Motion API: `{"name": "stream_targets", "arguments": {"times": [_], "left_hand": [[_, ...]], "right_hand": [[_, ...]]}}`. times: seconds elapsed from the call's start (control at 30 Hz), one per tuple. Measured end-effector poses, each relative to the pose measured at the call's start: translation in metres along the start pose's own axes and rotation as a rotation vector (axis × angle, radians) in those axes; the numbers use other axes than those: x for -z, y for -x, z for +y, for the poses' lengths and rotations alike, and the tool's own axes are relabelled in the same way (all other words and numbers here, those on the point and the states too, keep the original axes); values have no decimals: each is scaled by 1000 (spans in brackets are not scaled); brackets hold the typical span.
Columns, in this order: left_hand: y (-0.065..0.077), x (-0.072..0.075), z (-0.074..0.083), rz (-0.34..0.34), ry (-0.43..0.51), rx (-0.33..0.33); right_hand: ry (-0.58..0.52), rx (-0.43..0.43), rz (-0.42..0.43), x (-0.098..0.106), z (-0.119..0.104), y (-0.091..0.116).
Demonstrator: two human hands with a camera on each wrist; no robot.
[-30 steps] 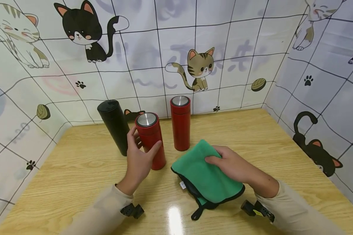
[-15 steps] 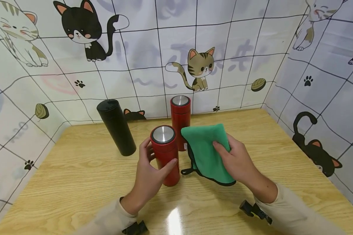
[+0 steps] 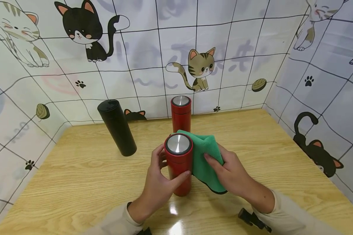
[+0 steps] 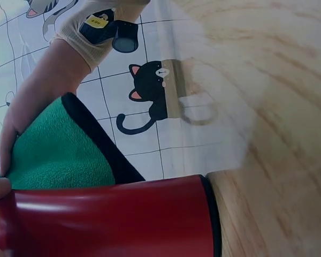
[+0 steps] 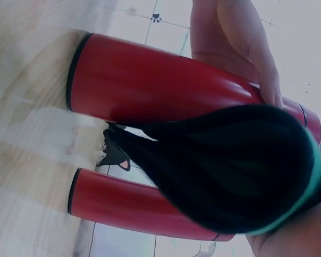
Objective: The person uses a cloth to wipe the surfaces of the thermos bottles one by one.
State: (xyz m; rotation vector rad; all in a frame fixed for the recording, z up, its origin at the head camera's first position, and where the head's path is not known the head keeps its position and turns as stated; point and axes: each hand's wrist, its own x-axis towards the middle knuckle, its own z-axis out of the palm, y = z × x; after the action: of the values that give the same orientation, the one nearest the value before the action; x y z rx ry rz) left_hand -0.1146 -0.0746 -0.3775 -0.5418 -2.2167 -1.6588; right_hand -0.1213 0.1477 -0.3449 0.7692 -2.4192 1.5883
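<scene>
My left hand (image 3: 161,182) grips a red thermos bottle (image 3: 179,166) from its left side, thumb across the front. The bottle is upright, with a shiny steel top in a black ring. In the right wrist view its black-edged base (image 5: 72,72) is close over the wooden surface. My right hand (image 3: 233,173) pinches a green cloth (image 3: 207,160) with black edging, thumb in front. The cloth lies against the bottle's right side and reaches behind its lid; the right hand's other fingers are mostly hidden behind it.
A second red thermos bottle (image 3: 181,114) stands just behind, partly covered by the cloth and front bottle. To the left stands a black bottle (image 3: 117,127). The wooden table (image 3: 85,182) meets a cat-print wall covering (image 3: 147,49) at back and sides.
My left hand has brought the red bottle right and toward me, away from the black bottle. My right hand has lifted the cloth and brought it against that bottle.
</scene>
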Motion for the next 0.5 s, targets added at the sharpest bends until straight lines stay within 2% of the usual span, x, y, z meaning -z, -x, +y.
{"name": "stream_targets", "arguments": {"times": [0.2,0.37,0.5], "left_hand": [[-1,2,-1,-27,-22,-21],[-2,5,-1,-54,-45,-14],[-3,6,-1,-67,-53,-5]], "right_hand": [[17,-5,-33,-6,3,0],[85,-2,-61,-9,7,-1],[135,23,-34,-10,7,-1]]}}
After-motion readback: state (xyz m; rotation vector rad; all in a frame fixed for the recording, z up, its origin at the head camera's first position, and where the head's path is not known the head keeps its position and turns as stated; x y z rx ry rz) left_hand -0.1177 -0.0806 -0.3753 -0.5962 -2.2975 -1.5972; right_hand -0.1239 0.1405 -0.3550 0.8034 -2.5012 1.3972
